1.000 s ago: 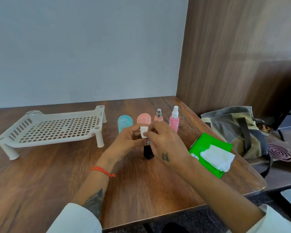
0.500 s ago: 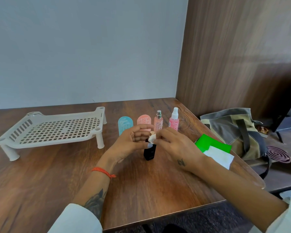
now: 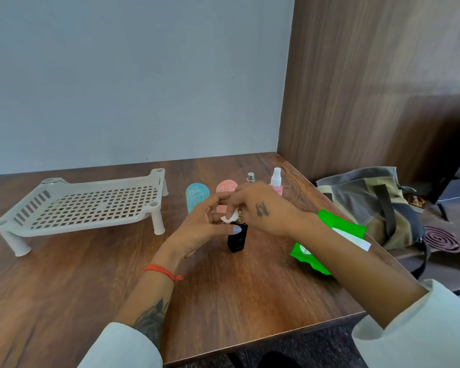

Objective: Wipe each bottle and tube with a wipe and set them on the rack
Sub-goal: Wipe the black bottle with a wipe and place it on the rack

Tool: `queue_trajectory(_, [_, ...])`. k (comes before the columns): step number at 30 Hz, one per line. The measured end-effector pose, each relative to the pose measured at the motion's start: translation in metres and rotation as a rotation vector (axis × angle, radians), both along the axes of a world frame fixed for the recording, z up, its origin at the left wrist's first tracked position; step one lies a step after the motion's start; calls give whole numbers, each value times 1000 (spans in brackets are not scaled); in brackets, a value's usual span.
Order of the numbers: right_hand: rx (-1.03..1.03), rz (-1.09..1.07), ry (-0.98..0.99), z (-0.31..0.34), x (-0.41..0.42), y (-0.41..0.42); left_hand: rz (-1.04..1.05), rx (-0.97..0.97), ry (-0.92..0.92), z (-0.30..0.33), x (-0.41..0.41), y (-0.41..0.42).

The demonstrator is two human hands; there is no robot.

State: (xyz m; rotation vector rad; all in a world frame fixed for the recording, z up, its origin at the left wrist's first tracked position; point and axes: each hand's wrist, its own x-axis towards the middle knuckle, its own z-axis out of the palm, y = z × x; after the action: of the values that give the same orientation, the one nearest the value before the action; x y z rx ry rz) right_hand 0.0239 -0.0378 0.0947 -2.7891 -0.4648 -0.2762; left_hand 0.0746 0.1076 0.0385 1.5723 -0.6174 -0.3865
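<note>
A small black bottle (image 3: 237, 239) with a gold neck stands upright on the wooden table (image 3: 64, 282). My left hand (image 3: 202, 229) steadies it, thumb on its shoulder. My right hand (image 3: 266, 211) pinches a small folded white wipe (image 3: 226, 217) against the bottle's neck from above. Behind my hands stand a blue tube (image 3: 196, 195), a pink tube (image 3: 223, 187), a small clear spray bottle (image 3: 250, 177) and a pink spray bottle (image 3: 276, 181), the last three partly hidden. The beige perforated rack (image 3: 85, 205) sits at the left with nothing on it.
A green wipe pack (image 3: 327, 227) with a white sheet (image 3: 356, 240) sticking out lies under my right forearm near the table's right edge. Beyond that edge a grey-and-olive bag (image 3: 367, 203) and a purple coil (image 3: 440, 239) rest on a lower surface. Walls close the back and right.
My right hand has brought the wipe down from above the bottle onto its neck and turned over the top. My left hand stays at the bottle.
</note>
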Motion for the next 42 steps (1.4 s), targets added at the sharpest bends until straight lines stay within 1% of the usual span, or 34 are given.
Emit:
queue_trajectory(2, [139,-80,16,2,-2,-1,-10,-10,2,-1,0,0])
queue_trajectory(5, [273,-206,28,1,-8,-6,0,5,-10,0,0,0])
queue_trajectory(7, [399,-296,70,-4,-11,-9,5,17,-27,1,0,0])
queue_trajectory(9, [638,-338,125,-10,-14,-9,-2,16,-34,0,0,1])
queue_trajectory(12, [1181,-300,258,-10,-20,-9,-5,19,-33,0,1,0])
queue_trajectory(13, [1318,-292,274,-10,-22,-11,-3,20,-29,-1,1,0])
queue_trajectory(14, [1362,-303,230,-11,-23,-14,-4,19,-25,-1,1,0])
queue_trajectory(15, [1266,-341,114,-15,-23,-19,-5,16,-20,-1,1,0])
queue_trajectory(16, [1049,-407,-45,-21,-23,-24,-5,13,-16,-1,2,-1])
queue_trajectory(17, [777,-464,-179,-26,-25,-26,-2,12,-13,-1,2,-1])
queue_trajectory(18, [534,-486,-256,-31,-27,-27,2,11,-13,-1,2,-1])
queue_trajectory(19, [361,-480,-264,-37,-28,-25,4,12,-16,-2,3,-1])
queue_trajectory(20, [255,-464,-221,-43,-29,-23,4,9,-23,-2,3,-1])
queue_trajectory(23, [94,-402,-90,-57,-31,-16,0,3,-28,-4,4,0])
queue_trajectory(28, [75,-349,-49,-64,-28,-16,-9,-4,-21,-5,6,0])
queue_trajectory(30, [99,-334,-30,-64,-26,-18,-12,-8,-22,-5,6,0])
queue_trajectory(32, [196,-346,-41,-63,-25,-22,-27,-18,-19,-5,6,0])
queue_trajectory(34, [360,-350,-137,-58,-24,-23,-34,-30,-14,-4,5,1])
queue_trajectory(35, [448,-329,-186,-54,-25,-22,-35,-39,-12,-3,5,1])
queue_trajectory(37, [575,-242,-214,-43,-25,-16,-28,-76,3,-2,5,2])
queue_trajectory(39, [578,-162,-174,-33,-24,-10,-10,-119,20,-2,5,3])
queue_trajectory(42, [456,-140,-66,-28,-16,-6,29,-169,18,-1,6,5])
